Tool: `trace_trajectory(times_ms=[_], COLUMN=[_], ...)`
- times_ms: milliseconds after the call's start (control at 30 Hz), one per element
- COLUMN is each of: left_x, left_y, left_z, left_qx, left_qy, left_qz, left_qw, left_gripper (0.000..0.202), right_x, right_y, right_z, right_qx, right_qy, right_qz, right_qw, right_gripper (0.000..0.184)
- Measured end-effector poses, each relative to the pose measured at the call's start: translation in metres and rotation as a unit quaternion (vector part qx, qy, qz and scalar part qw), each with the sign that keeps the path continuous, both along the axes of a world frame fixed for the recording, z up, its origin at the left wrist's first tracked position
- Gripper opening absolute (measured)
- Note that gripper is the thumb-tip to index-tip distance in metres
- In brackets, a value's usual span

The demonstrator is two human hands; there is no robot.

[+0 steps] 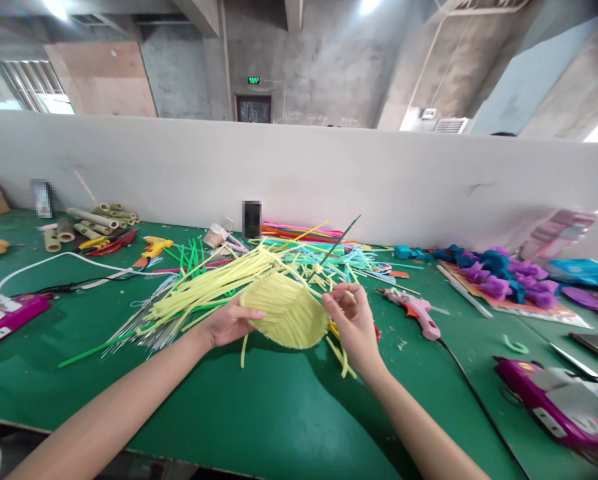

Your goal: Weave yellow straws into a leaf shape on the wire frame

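A pale yellow leaf (286, 312), apparently made of fuzzy pipe cleaners with slanting ribs, is held up over the table. My left hand (229, 321) grips its left edge, thumb across the front and fingers behind. At the right tip of the leaf, my right hand (351, 313) is closed, thumb and index finger pinched against the edge, the other fingers curled. Behind the leaf lies a heap of yellow pipe cleaners (203, 287). Below the right hand, loose yellow pieces (343, 360) and part of a red-and-yellow handled tool stick out; the rest is hidden.
A pink glue gun (419, 313) with a black cord lies right of my hands. A yellow glue gun (155, 249), pliers (109, 244) and bamboo tubes (96, 223) lie at left. Purple power strips (16, 321) stand on both sides. Purple and blue flowers (503, 273) sit far right; a white partition (189, 167) rises behind.
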State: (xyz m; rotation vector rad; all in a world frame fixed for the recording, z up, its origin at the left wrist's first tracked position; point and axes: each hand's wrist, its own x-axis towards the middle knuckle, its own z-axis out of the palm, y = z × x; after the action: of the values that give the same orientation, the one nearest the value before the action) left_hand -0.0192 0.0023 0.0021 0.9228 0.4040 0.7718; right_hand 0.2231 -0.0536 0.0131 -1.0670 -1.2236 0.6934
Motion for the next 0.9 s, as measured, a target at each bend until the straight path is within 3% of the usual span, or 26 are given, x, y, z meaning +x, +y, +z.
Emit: trace_trajectory(times_ms=[167, 400, 533, 767, 900], left_x=[-0.010, -0.011, -0.013, -0.011, -0.009], left_y=[0.007, 0.011, 0.009, -0.001, -0.005], left_z=[0.017, 0.032, 0.034, 0.041, 0.044], left_qx=[0.039, 0.064, 0.094, 0.241, 0.281], left_qy=[-0.016, 0.086, 0.123, 0.213, 0.261], left_qz=[-0.014, 0.134, 0.120, 0.100, 0.119], left_qw=[0.999, 0.985, 0.981, 0.942, 0.916], left_gripper=[0.048, 0.049, 0.052, 0.018, 0.025], right_x=[0.000, -0.004, -0.006, -0.010, -0.011], right_y=[-0.003, -0.010, -0.013, -0.018, -0.017], right_z=[0.002, 0.001, 0.003, 0.005, 0.006], right_qx=[0.043, 0.089, 0.114, 0.092, 0.061], right_qy=[-0.091, -0.182, -0.207, -0.219, -0.195], right_qz=[-0.022, -0.001, 0.017, 0.004, -0.007], right_qw=[0.995, 0.979, 0.972, 0.971, 0.979], right_gripper=[0.025, 0.032, 0.040, 0.044, 0.052])
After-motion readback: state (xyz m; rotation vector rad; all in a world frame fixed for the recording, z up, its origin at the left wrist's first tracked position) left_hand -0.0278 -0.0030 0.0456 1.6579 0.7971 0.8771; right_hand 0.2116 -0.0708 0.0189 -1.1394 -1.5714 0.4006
